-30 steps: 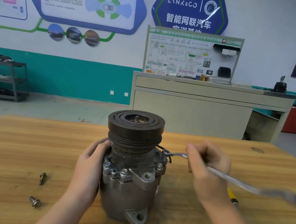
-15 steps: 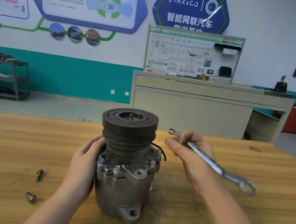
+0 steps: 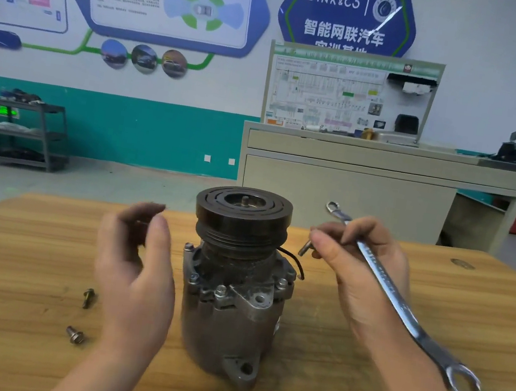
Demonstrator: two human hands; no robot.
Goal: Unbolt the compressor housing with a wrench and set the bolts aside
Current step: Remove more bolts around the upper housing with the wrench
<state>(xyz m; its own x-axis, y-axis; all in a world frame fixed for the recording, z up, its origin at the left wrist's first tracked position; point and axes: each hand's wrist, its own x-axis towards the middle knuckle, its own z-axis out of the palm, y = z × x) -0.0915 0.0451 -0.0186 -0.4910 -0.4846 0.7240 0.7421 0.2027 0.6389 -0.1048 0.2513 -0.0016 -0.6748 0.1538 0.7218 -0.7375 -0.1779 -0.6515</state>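
While L hand (image 3: 136,264) open, R hand (image 3: 361,277) grips wrench (image 3: 401,303).

We see the left hand (image 3: 136,264) motion-blurred at its fingertips in mid-frame. The compressor's (image 3: 234,279) far side is hidden from us. Both forearms run off the bottom edge, and the wall posters' (image 3: 165,0) small print at the top is unreadable.

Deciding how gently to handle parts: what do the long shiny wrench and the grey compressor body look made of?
The long shiny wrench looks like polished, chrome-finished steel: mirror-bright highlights along its shank. The grey compressor body looks like cast aluminium, though that is uncertain: dull, matte, slightly rough grey with moulded lugs.
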